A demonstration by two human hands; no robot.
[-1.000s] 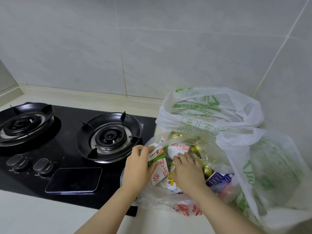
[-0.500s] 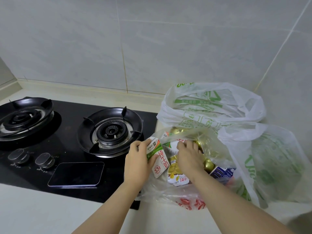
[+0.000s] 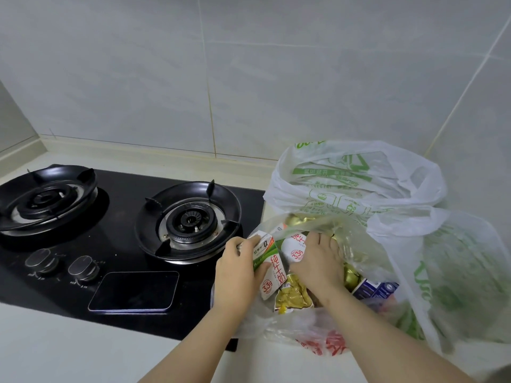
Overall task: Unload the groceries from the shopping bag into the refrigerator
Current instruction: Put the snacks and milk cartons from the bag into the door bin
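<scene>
A clear plastic shopping bag point(image 3: 356, 241) lies open on the counter, holding milk cartons, gold-wrapped items and a yellow packet point(image 3: 293, 295). My left hand point(image 3: 236, 275) grips a green-and-white milk carton point(image 3: 269, 265) at the bag's mouth. My right hand point(image 3: 318, 262) reaches inside the bag with fingers curled over a second white milk carton point(image 3: 294, 246). A dark blue carton point(image 3: 374, 290) lies deeper in the bag, to the right of my right wrist.
Two white bags with green print stand behind point(image 3: 354, 178) and to the right point(image 3: 464, 275). A black two-burner gas hob point(image 3: 132, 225) with knobs point(image 3: 83, 268) fills the left. Tiled walls close the corner behind the bags.
My right hand has slid up and further into the bag onto the second carton. The left hand keeps its grip on the first carton. The camera has tipped slightly.
</scene>
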